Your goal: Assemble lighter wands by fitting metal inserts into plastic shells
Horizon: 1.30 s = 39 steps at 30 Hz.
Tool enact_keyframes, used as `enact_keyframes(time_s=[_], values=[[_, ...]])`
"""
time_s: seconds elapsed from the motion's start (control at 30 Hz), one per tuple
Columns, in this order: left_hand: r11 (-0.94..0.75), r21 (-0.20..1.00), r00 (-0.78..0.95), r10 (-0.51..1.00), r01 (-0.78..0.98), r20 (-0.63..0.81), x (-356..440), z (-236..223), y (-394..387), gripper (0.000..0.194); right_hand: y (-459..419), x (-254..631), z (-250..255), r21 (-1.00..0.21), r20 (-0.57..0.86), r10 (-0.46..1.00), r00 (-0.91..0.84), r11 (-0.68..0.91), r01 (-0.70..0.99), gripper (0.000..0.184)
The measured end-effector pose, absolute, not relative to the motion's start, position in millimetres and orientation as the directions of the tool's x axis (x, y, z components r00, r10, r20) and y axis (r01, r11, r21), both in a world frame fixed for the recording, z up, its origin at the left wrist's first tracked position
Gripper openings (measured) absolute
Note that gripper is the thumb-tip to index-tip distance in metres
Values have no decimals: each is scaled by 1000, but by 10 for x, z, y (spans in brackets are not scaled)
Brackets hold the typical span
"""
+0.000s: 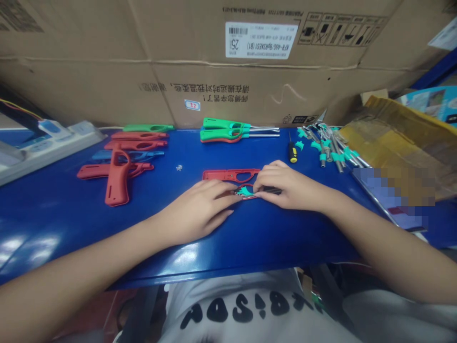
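My left hand (pixel 205 207) is closed at the left end of a lighter part with a teal trigger (pixel 245 191). My right hand (pixel 289 186) pinches the same part from the right, by its dark tube (pixel 272 190). Beneath that part lies a red lighter shell half, mostly hidden by my fingers. Just beyond my hands, a second red shell half (pixel 228 175) lies with its hollow side up, its right end behind my right fingers. What exactly my left fingertips press is partly covered.
Red, green and blue lighter shells (pixel 117 183) lie at left, near a white power strip (pixel 53 143). Green lighters with metal tubes (pixel 224 132) lie at the back. At right are a yellow-black screwdriver (pixel 293 153), several teal-trigger tubes (pixel 326 147) and a carton (pixel 403 143). Small metal pieces (pixel 179 167) lie left of centre.
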<state>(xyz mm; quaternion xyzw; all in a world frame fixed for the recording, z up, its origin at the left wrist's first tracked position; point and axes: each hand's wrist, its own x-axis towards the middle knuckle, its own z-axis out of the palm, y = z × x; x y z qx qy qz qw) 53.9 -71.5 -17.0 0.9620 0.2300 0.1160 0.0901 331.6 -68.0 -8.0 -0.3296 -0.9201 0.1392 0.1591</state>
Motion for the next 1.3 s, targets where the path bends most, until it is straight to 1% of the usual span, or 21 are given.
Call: enact_keyframes(time_s=[0.1,0.17,0.3,0.37,0.43,0.5,0.6,0.67,0.77,0.87,0.93,1.0,1.07,1.1,1.13,1.2,1.23,1.3], values=[[-873,260,864,466,413,193,540,-187,-704,39,-693,3308,-81,-358,212,647,-732,749,558,12],[-870,278,863,466,407,195,537,-202,-699,40,-689,3301,-96,-345,257,660,-705,745,572,14],[-866,294,858,471,404,205,526,-224,-692,40,-642,3314,-166,-274,352,698,-624,714,644,29],[-865,294,855,474,407,209,523,-225,-689,40,-608,3338,-210,-246,338,720,-607,690,681,35],[-865,289,856,475,410,207,522,-216,-688,40,-575,3364,-246,-261,309,750,-585,659,706,34],[-869,277,858,470,409,207,523,-199,-690,41,-548,3384,-266,-308,284,784,-552,620,722,24],[-890,224,865,445,398,231,523,-158,-701,41,-526,3397,-254,-389,260,817,-514,576,718,8],[-902,187,868,427,389,253,516,-123,-707,39,-528,3388,-224,-448,279,817,-505,576,684,5],[-901,145,846,435,410,308,497,-75,-691,36,-557,3346,-169,-536,327,829,-454,558,633,7],[-877,75,800,466,475,378,472,-44,-637,37,-601,3290,-122,-668,324,882,-342,469,578,13],[-858,31,777,479,513,407,453,-33,-599,40,-621,3264,-103,-798,265,920,-289,378,470,20],[-846,13,766,489,533,418,436,-23,-576,39,-630,3257,-94,-901,162,943,-290,262,346,27],[-843,20,759,493,537,425,424,-14,-575,37,-634,3264,-94,-947,79,939,-336,176,270,31],[-844,29,755,495,536,430,421,-11,-582,35,-637,3269,-98,-952,64,926,-371,167,255,30],[-846,40,753,494,532,436,421,-10,-591,34,-643,3273,-102,-949,70,910,-409,187,254,30],[-859,59,760,481,509,437,423,-13,-610,34,-663,3274,-112,-907,116,867,-484,291,305,31],[-866,68,769,474,496,429,425,-18,-617,34,-675,3270,-117,-863,143,845,-516,361,353,34],[-876,81,790,465,475,398,429,-31,-621,34,-695,3261,-122,-736,200,802,-563,503,454,40]])
